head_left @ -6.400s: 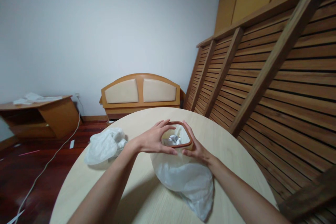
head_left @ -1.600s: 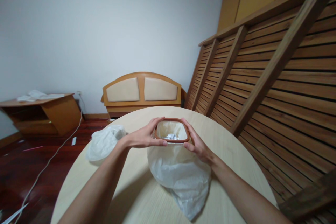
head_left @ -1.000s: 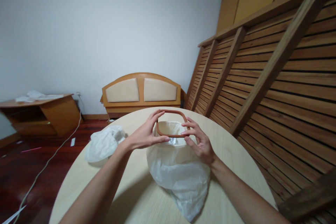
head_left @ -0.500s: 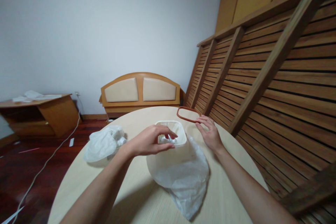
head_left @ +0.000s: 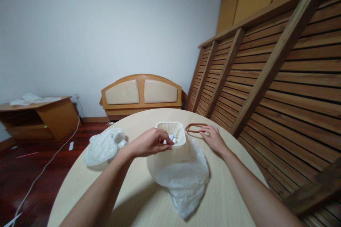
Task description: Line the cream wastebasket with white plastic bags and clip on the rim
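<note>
A small white trash bin [head_left: 180, 135] stands on the round table, with a thin plastic bag [head_left: 186, 188] hanging out over its near side. Something white and crumpled lies inside it. My left hand [head_left: 153, 142] pinches the bin's near left rim, fingers inside and thumb outside; whether the bag's edge is caught there too, I cannot tell. To the right of the bin, my right hand [head_left: 214, 138] grips the right end of a brown rounded-rectangular ring [head_left: 192, 131], whose left end is close to the bin's rim.
A crumpled white plastic bag [head_left: 105, 147] lies on the left of the table [head_left: 133, 198]. Beyond the table is a wooden headboard [head_left: 142, 92]. Wooden slats [head_left: 266, 106] lean along the right side. At far left stands a low cabinet [head_left: 55, 118], with a cable on the floor.
My left hand's fingers have closed down onto the bin's near rim. The brown ring has come lower and nearer in my right hand, and its tilt has changed.
</note>
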Demonstrator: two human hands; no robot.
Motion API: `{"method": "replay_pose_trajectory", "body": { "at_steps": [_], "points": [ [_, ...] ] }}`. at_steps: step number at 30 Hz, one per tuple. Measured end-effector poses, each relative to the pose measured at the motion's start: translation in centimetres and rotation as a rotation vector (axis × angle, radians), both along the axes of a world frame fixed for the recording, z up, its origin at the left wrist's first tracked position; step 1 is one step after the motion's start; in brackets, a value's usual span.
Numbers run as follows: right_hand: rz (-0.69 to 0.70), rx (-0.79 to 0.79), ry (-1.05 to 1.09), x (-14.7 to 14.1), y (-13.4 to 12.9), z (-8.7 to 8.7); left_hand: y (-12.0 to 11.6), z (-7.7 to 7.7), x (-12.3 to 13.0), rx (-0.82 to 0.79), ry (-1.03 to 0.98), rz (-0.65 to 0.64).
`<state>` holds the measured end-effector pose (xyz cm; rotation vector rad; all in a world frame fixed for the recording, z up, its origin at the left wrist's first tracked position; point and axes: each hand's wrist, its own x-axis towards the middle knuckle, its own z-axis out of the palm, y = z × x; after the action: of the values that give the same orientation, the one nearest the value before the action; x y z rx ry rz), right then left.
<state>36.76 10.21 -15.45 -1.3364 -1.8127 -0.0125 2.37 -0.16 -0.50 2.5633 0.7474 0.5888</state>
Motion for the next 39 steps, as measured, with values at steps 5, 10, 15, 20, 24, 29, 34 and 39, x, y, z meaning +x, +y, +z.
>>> {"method": "replay_pose_trajectory", "body": {
  "at_steps": [5, 10, 15, 20, 24, 29, 34, 39],
  "points": [
    [-0.016, -0.145, -0.129, 1.1, 0.2, -0.8, 0.0, 0.1, 0.0, -0.023, -0.004, 0.000],
    [-0.067, -0.215, -0.188, 1.8, -0.1, -1.1, 0.0, -0.1, 0.0, -0.034, -0.006, 0.003],
    [-0.149, -0.262, -0.252, 2.1, -0.6, -0.6, 0.0, -0.1, 0.0, -0.041, -0.002, -0.002],
    [-0.132, -0.292, -0.353, 0.0, -1.4, 0.3, 0.0, 0.0, 0.0, -0.031, 0.001, 0.001],
    [-0.053, -0.341, -0.429, -2.5, -2.1, -0.1, 0.0, 0.0, 0.0, -0.047, 0.001, 0.011],
    [-0.078, -0.439, -0.469, -3.3, -2.3, -1.1, 0.0, 0.0, 0.0, -0.052, 0.005, 0.005],
    [-0.171, -0.493, -0.449, -2.6, -1.3, -1.1, -0.2, 0.2, 0.0, -0.053, -0.005, 0.010],
    [-0.228, -0.551, -0.398, -2.3, -0.1, -0.9, -0.3, 0.1, 0.0, -0.055, -0.014, 0.024]
  ]
}}
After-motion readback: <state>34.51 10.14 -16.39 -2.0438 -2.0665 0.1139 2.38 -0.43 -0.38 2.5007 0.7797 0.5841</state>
